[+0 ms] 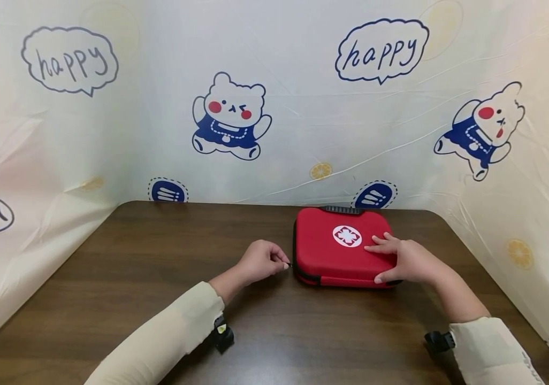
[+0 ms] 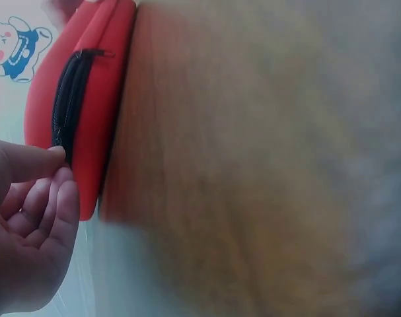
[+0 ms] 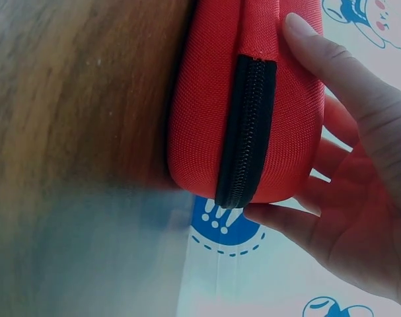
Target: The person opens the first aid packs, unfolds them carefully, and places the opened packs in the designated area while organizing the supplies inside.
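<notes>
A red first-aid case [image 1: 342, 251] with a white cross emblem lies flat on the wooden table, its lid down. My left hand [image 1: 261, 261] is at the case's left side, thumb and fingertips pinching the zipper pull. In the left wrist view, the zipper pull [image 2: 59, 137] sits just above the thumb tip, on the black zipper [image 2: 69, 99]. My right hand [image 1: 411, 259] rests on the right part of the case with fingers spread over the lid and thumb near the front edge. The right wrist view shows the black zipper [image 3: 246, 132] closed along that side.
The brown wooden table [image 1: 159, 240] extends around the case. A pale printed curtain [image 1: 298, 128] stands behind the table and along both sides. The case's black handle [image 1: 343, 210] points toward the table's back edge.
</notes>
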Available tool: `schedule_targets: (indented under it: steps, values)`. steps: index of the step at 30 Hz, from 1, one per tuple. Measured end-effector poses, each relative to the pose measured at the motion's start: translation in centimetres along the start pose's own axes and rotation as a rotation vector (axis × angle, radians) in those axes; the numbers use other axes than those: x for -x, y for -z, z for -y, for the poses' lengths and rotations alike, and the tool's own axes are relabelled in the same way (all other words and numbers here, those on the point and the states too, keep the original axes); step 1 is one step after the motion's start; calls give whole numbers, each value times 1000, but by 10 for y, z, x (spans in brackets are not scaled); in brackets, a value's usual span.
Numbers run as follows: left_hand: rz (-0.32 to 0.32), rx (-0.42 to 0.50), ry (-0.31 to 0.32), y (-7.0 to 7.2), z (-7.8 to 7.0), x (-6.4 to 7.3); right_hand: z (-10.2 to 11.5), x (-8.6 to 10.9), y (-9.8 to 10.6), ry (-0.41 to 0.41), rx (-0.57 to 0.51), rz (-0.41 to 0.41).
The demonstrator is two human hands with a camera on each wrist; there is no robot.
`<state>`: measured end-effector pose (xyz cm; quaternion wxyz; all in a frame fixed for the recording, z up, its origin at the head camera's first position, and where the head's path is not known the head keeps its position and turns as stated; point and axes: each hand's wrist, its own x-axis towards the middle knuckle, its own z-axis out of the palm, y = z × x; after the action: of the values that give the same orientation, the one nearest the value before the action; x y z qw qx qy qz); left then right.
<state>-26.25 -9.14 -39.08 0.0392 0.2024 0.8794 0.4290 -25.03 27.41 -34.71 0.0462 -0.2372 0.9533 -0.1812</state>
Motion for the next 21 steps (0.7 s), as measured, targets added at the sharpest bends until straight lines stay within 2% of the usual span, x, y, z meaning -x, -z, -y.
schedule_targets:
  steps: [5, 14, 17, 21]
  values:
    - [-62, -54, -15, 2, 5, -15, -2, 1, 0, 13, -3, -2]
    - [-140, 66, 81, -1, 17, -36, 0, 0, 1, 9, -9, 4]
    - [-126, 93, 90, -1, 17, -37, -3, -1, 2, 12, -11, 9]
    - [-58, 113, 99, -1, 16, -36, -11, -3, 5, 19, -15, 11]
